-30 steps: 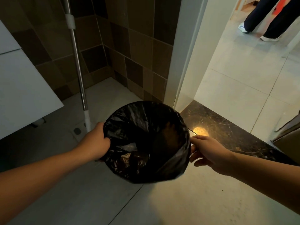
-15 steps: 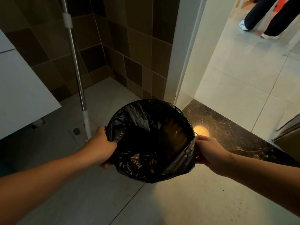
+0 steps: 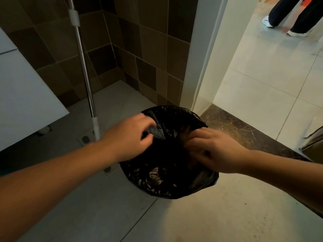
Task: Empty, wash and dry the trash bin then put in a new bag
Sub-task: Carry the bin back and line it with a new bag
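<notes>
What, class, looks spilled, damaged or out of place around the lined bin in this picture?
Nothing stands out. The black bag lines the bin, crumpled but with no tear in view. Both hands, left hand and right hand, are at its mouth. No spill shows on the floor.

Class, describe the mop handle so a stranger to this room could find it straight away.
Start at the brown tiled wall left of the doorway. In front of it a thin silver mop handle rises from the grey floor, the only slim metal pole, with a white lower end.

Both hands, left (image 3: 134, 137) and right (image 3: 215, 151), pinch the black bag (image 3: 166, 175) lining the bin beside a mop pole (image 3: 83, 67)
</notes>
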